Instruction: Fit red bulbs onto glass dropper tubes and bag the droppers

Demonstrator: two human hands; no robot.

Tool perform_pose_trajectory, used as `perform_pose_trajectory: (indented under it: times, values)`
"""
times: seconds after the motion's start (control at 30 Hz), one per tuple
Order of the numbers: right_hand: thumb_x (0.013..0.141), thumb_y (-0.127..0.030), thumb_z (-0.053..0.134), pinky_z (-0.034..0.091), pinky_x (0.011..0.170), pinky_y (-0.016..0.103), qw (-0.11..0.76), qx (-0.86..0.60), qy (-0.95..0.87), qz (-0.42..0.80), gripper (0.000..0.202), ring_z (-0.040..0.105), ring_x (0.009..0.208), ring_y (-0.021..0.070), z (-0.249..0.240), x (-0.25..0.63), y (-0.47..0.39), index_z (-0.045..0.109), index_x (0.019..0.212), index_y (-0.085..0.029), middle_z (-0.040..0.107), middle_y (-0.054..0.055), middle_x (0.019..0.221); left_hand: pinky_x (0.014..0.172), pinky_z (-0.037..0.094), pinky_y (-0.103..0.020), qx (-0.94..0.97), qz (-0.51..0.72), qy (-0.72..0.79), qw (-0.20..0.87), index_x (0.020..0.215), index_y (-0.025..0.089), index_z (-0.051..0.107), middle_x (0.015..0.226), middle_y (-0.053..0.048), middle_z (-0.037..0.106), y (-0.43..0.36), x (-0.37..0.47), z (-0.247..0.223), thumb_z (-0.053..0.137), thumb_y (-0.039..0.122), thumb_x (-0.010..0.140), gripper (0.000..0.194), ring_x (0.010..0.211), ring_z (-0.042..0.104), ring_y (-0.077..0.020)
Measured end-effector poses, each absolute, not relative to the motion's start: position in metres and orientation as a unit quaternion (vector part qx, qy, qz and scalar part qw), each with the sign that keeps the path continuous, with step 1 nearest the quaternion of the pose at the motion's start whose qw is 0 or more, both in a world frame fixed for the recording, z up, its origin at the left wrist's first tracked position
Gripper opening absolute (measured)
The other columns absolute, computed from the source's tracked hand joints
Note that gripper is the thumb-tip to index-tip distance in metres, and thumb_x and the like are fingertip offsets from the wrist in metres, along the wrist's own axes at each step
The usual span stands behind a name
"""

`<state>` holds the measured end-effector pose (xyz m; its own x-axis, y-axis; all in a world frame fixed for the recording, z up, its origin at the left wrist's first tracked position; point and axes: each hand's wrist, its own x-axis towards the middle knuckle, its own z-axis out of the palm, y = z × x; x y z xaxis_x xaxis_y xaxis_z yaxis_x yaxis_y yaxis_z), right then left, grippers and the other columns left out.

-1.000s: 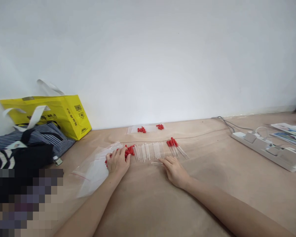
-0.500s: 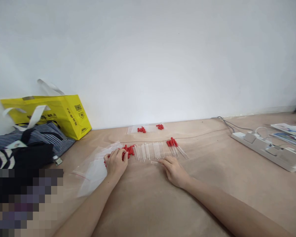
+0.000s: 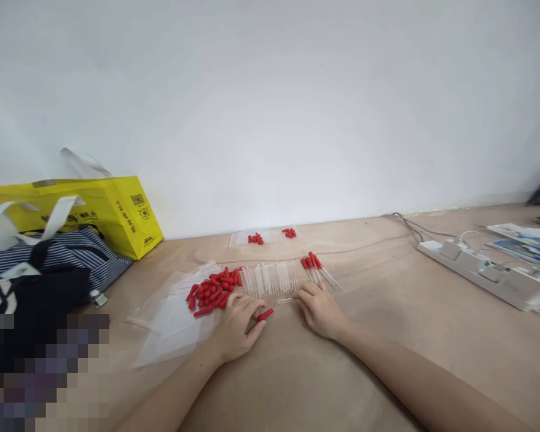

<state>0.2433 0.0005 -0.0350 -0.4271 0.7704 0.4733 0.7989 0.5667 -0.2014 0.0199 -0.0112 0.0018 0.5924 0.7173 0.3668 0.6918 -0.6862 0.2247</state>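
Between the thumb and fingers of my left hand (image 3: 240, 327) is a red rubber bulb (image 3: 265, 314), its narrow end pointing right. My right hand (image 3: 317, 309) pinches the right end of a thin clear tube (image 3: 286, 300), which points left toward the bulb without touching it. Behind my left hand, a pile of red bulbs (image 3: 211, 289) lies on clear plastic bags (image 3: 171, 318). A row of clear tubes (image 3: 270, 279) lies beyond both hands. Just behind my right hand are several tubes with red bulbs on their ends (image 3: 312, 261).
Near the wall lies a flat clear bag (image 3: 238, 238) with small red bulbs on it. A yellow bag (image 3: 130, 216) and a striped cloth bag (image 3: 90, 255) stand at the left. At the right are a white power strip (image 3: 481, 273) with plugs, a cable, and papers (image 3: 522, 240).
My left hand has moved right and nearer from the bulb pile, now with one red bulb in its fingers. My right hand still holds the tube in nearly the same place.
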Motion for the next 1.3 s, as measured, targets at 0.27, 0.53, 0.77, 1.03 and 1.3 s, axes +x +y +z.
perform_pose_trajectory:
  times: [0.27, 0.53, 0.77, 1.03, 1.3]
  values:
    - [0.084, -0.013, 0.041, 0.025, 0.068, 0.029, 0.283, -0.434, -0.854, -0.038, 0.016, 0.048, 0.078, 0.0152, -0.037, 0.238, -0.002, 0.056, 0.085, -0.019, 0.057, 0.003, 0.081, 0.085, 0.031, -0.043, 0.863, 0.231, 0.449, -0.005, 0.087, 0.026, 0.066, 0.096, -0.005, 0.058, -0.006, 0.025, -0.012, 0.057, 0.034, 0.073, 0.018, 0.093, 0.050, -0.0235]
    - [0.086, -0.015, 0.038, 0.026, 0.070, 0.030, 0.339, -0.417, -0.843, -0.013, 0.018, 0.050, 0.077, 0.0145, -0.036, 0.233, -0.007, 0.055, 0.085, -0.018, 0.059, 0.003, 0.080, 0.081, 0.029, -0.039, 0.828, 0.294, 0.477, -0.033, 0.079, 0.021, 0.059, 0.081, 0.000, 0.065, -0.009, 0.033, -0.011, 0.047, 0.022, 0.082, 0.013, 0.081, 0.055, -0.0187]
    - [0.086, -0.015, 0.037, 0.026, 0.071, 0.030, 0.367, -0.419, -0.831, -0.005, 0.018, 0.051, 0.075, 0.0136, -0.034, 0.227, -0.011, 0.055, 0.085, -0.017, 0.061, 0.003, 0.079, 0.083, 0.027, -0.039, 0.824, 0.319, 0.467, -0.042, 0.080, 0.021, 0.056, 0.080, 0.001, 0.066, -0.009, 0.033, -0.011, 0.047, 0.024, 0.082, 0.010, 0.078, 0.057, -0.0178]
    - [0.086, -0.014, 0.035, 0.025, 0.074, 0.031, 0.364, -0.395, -0.843, -0.018, 0.021, 0.049, 0.070, 0.0130, -0.034, 0.222, -0.015, 0.056, 0.087, -0.016, 0.059, 0.002, 0.076, 0.083, 0.026, -0.039, 0.831, 0.337, 0.440, -0.051, 0.085, 0.023, 0.060, 0.076, 0.002, 0.067, -0.010, 0.032, -0.011, 0.048, 0.024, 0.082, 0.012, 0.075, 0.058, -0.0164]
    - [0.084, -0.013, 0.036, 0.024, 0.070, 0.030, 0.365, -0.367, -0.855, -0.031, 0.020, 0.046, 0.063, 0.0118, -0.036, 0.221, -0.016, 0.056, 0.085, -0.016, 0.057, 0.001, 0.071, 0.081, 0.025, -0.039, 0.834, 0.350, 0.426, -0.033, 0.078, 0.021, 0.060, 0.070, 0.002, 0.066, -0.012, 0.033, -0.011, 0.045, 0.021, 0.083, 0.016, 0.071, 0.058, -0.0155]
